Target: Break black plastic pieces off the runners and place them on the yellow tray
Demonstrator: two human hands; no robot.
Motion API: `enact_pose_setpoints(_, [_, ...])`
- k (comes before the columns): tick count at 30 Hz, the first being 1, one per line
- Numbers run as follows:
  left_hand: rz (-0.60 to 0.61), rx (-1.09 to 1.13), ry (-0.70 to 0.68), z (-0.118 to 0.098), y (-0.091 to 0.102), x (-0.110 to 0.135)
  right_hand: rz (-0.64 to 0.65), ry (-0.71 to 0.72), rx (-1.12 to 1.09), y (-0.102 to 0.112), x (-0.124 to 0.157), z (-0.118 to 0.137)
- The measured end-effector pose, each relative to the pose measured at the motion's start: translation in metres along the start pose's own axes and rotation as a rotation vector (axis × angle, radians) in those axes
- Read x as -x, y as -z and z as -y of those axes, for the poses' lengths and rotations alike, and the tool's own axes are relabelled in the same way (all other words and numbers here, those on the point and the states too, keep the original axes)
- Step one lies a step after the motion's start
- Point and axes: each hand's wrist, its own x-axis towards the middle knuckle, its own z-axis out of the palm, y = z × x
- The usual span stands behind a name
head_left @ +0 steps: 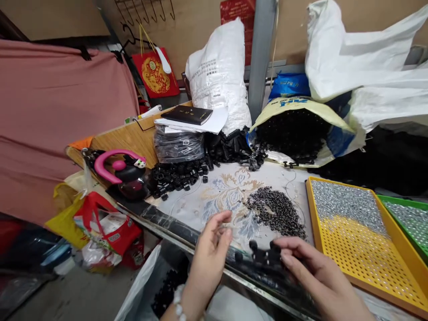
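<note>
Above the table's front edge, my right hand pinches a small black plastic part with several rounded knobs, between thumb and fingertips. The part is slightly blurred. To its left is my left hand, fingers loosely curled and apart from the thumb, with nothing visible between them. A beaded bracelet circles that wrist. Beyond both hands, a pile of tiny dark pieces lies on the flower-patterned tabletop.
At right stand a yellow perforated tray with silvery pieces and a green tray. An open sack of black parts lies behind. Black rings and a pink-handled kettle are at left. Below the edge sits a lined bin.
</note>
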Motion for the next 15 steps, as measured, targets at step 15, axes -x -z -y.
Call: enact_pose_setpoints(15, [0.241, 0.871, 0.477, 0.032, -0.005, 0.042, -0.010, 0.475, 1.038, -0.018, -0.087, -0.008])
